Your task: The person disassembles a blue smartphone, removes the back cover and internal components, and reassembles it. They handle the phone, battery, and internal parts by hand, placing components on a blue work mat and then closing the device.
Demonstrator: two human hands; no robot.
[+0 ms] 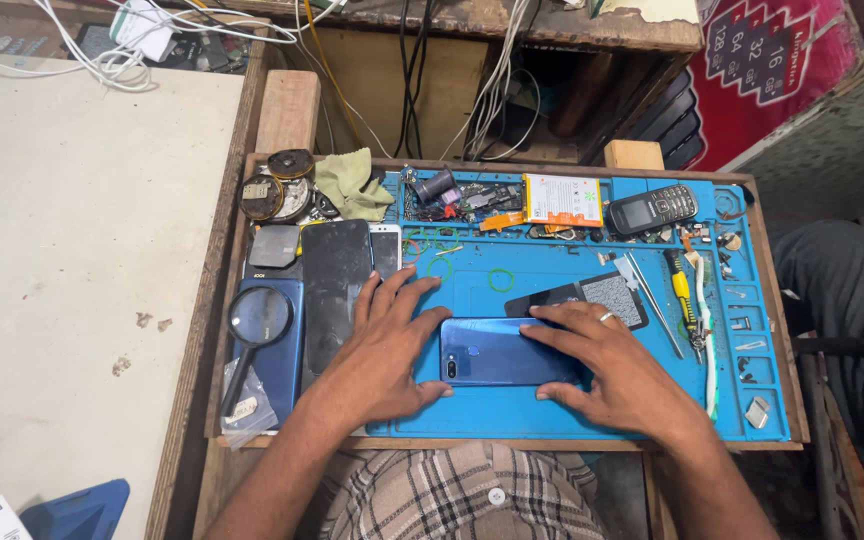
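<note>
A blue smartphone [492, 352] lies face down on the blue work mat [542, 280], its camera end toward the left. My left hand [384, 350] rests flat at the phone's left end, fingers spread, thumb touching its edge. My right hand [607, 362], a ring on one finger, presses on the phone's right end with fingers over its top edge. Neither hand lifts the phone.
A magnifying glass [257, 320] lies on a dark blue phone at left, beside a black phone screen [332, 285]. A battery [562, 198], a small keypad phone [652, 208], tweezers [650, 290], a yellow-handled screwdriver [682, 290] and small parts line the mat's back and right.
</note>
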